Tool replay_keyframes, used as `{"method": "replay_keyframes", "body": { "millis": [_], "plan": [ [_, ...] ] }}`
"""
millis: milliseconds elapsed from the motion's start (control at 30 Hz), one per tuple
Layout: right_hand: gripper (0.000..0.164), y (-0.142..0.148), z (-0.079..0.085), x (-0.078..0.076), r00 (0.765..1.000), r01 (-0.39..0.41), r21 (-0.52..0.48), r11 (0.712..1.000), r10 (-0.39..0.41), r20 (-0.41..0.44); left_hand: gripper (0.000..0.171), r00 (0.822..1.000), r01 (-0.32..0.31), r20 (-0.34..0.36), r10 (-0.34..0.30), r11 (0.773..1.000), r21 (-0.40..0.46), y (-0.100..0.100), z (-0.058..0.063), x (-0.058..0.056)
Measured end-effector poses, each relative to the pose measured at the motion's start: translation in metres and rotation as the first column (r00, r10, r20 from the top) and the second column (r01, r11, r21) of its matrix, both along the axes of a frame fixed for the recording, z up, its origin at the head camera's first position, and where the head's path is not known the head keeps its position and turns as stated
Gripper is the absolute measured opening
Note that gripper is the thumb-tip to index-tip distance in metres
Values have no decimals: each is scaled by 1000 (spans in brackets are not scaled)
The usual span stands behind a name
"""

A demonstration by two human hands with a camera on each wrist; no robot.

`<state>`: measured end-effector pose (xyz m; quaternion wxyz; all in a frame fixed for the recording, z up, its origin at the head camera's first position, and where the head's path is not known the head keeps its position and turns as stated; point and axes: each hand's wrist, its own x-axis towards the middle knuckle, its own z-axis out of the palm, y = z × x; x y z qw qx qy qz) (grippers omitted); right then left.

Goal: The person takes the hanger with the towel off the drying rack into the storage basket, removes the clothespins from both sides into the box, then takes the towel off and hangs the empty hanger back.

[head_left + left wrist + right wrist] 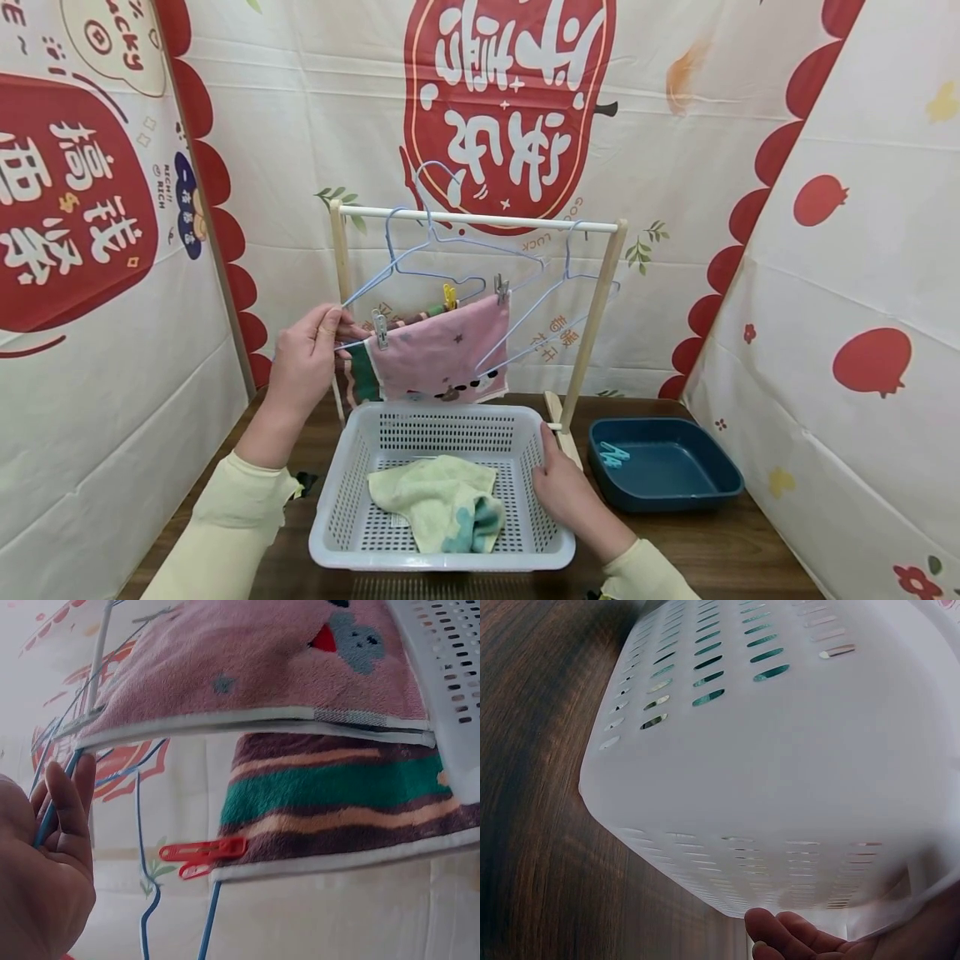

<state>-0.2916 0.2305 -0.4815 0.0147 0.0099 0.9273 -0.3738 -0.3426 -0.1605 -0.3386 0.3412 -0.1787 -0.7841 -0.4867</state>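
Observation:
My left hand pinches the left end of a blue wire hanger, whose hook stands above the rack's white rod. From this hanger hangs a pink towel, fastened by two grey clothespins. Behind it a striped towel hangs on another blue hanger, with a red clothespin and a yellow one. My right hand grips the right rim of a white perforated basket, its thumb on the rim. A pale green towel lies crumpled in the basket.
The wooden drying rack stands behind the basket. Another blue hanger hangs at the rod's right. A dark blue tray with teal clothespins sits on the right of the brown table. Printed cloth walls enclose the space.

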Motion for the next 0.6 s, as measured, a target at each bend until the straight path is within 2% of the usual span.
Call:
{"method": "replay_keyframes", "body": {
  "millis": [300,500,600],
  "plan": [
    [74,0,-1,-1,1000,7,12,1000,-7,-4,33,999,-26,-46,27,1000,11,-15,8,11],
    [74,1,-1,-1,1000,4,32,999,-3,-19,29,997,54,-57,-50,997,56,-21,13,20],
    [74,1,-1,-1,1000,6,27,1000,-6,-19,27,996,62,-65,-58,996,62,-26,14,24]
  ]
}}
